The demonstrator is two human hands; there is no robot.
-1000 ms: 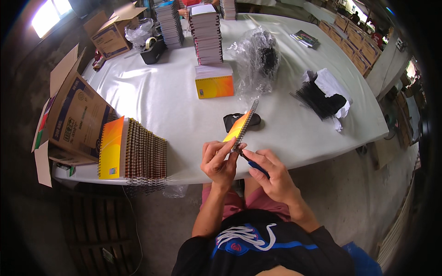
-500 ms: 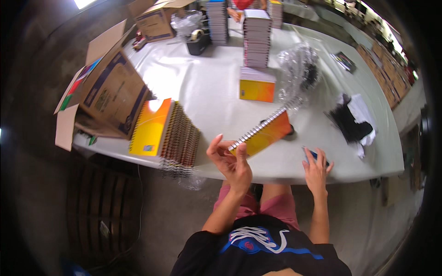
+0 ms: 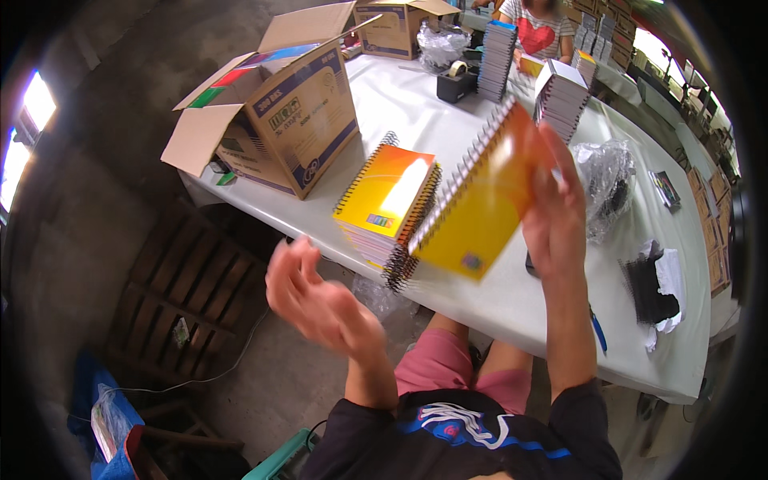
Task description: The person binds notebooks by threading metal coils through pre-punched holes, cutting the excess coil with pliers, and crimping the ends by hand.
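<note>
An orange-and-yellow spiral notebook [image 3: 480, 212] is raised above the table, tilted, its wire binding on the left side. My right hand [image 3: 554, 212] is closed on its right edge. My left hand [image 3: 324, 304] is off the table's front edge, blurred, fingers apart with nothing in them. Just behind and left of the raised notebook, a stack of matching spiral notebooks [image 3: 388, 188] stands on the table. Beyond my right hand rises a tall stack of notebooks [image 3: 560, 100], partly hidden by the fingers. Beside my right forearm lies a slim blue tool [image 3: 598, 330].
An open cardboard box [image 3: 300, 120] holding colourful items stands at the table's left. Farther back are a black tape dispenser [image 3: 458, 82], blue-topped notebooks [image 3: 497, 60] and a person [image 3: 538, 32]. Crumpled clear plastic [image 3: 604, 188] and a black-and-white cloth [image 3: 658, 292] lie right.
The notebook has passed from my left hand to my right and is lifted leftward. My right hand has left the blue tool. The view has turned left.
</note>
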